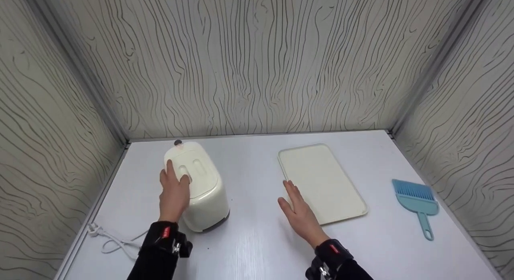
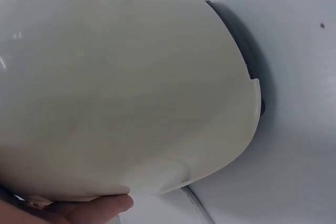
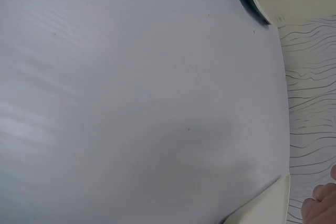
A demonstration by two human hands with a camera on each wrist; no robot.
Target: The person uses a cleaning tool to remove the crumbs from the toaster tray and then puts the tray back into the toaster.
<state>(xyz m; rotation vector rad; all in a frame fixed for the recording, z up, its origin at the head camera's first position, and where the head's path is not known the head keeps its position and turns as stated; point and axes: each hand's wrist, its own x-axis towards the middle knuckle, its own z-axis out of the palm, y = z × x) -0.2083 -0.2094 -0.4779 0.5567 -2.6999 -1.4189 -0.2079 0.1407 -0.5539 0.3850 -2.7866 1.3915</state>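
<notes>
A cream toaster (image 1: 205,209) with two long recesses in its top stands on the left of the table. My left hand (image 1: 174,197) grips its upper left edge, thumb on the top by one recess and fingers along the side. In the left wrist view, the fingers (image 2: 102,209) lie against the toaster wall (image 2: 136,87). My right hand (image 1: 302,215) is at the near left edge of a cream rectangular tray (image 1: 325,179), fingers extended and holding nothing. Part of that hand (image 3: 320,205) shows at the right wrist view's lower right corner.
A white power cord with a plug (image 1: 94,229) lies left of the toaster. On the far right rests a blue brush (image 1: 417,203). Wood-patterned panels (image 1: 257,63) wall the white table (image 1: 253,240) at the back and both sides.
</notes>
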